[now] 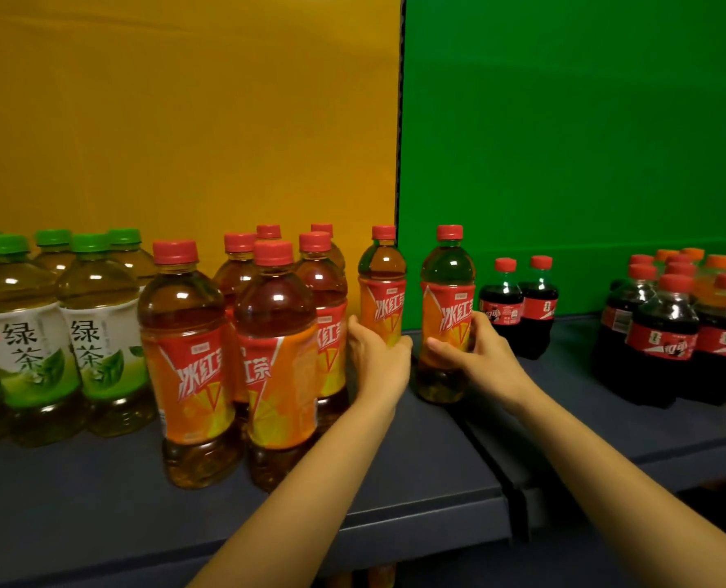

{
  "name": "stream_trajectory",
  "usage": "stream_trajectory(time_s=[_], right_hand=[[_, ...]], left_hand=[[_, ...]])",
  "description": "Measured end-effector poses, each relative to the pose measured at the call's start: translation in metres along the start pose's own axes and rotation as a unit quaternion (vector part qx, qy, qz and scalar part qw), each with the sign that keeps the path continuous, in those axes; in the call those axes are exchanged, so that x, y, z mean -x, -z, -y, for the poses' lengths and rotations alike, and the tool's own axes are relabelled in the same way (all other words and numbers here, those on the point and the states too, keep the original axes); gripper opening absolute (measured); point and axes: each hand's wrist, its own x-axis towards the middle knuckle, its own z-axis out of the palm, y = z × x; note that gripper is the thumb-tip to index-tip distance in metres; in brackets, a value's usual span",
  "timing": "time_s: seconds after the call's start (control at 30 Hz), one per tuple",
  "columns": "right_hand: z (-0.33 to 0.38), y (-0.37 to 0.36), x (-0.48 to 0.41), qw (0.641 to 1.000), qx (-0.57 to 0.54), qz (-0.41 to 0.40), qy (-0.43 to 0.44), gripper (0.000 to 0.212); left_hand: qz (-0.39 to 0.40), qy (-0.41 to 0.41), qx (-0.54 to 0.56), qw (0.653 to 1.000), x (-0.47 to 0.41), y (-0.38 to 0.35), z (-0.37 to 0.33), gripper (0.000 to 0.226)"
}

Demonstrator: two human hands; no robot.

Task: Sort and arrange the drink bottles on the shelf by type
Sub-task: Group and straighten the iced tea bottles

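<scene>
My left hand (377, 359) is wrapped around the lower part of an upright iced tea bottle (382, 278) with a red cap and orange label, right of the iced tea group (267, 333). My right hand (478, 356) grips a second iced tea bottle (447, 299), upright just right of the shelf seam. Green tea bottles (34, 328) with green caps stand at the far left. Two small cola bottles (518, 307) stand behind my right hand. A larger cluster of cola bottles (666, 337) stands at the right.
The dark shelf (416, 481) has a seam between its two boards. Behind are a yellow backdrop (183, 120) on the left and a green one (586, 120) on the right. Orange soda bottles (717, 265) stand behind the cola cluster.
</scene>
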Motion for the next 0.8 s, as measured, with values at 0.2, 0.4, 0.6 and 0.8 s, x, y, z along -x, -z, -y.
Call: stream_trajectory(time_s=[0.2,0.4,0.6,0.8], right_hand=[[-0.017,0.009,-0.019,1.000,0.011,0.009,0.020,0.067],[-0.022,-0.003,-0.040,0.999,0.032,0.012,0.039,0.070],[-0.019,-0.025,-0.056,0.997,0.043,0.035,0.054,0.072],[-0.019,-0.046,-0.061,0.997,0.042,0.029,0.056,0.070]], left_hand=[[-0.023,0.010,-0.080,0.997,-0.033,-0.010,0.010,0.087],[-0.055,-0.005,-0.111,0.992,-0.040,-0.003,0.017,0.077],[-0.074,-0.022,-0.115,0.990,-0.041,0.001,0.019,0.079],[-0.103,-0.029,-0.106,0.989,-0.038,0.005,0.019,0.077]])
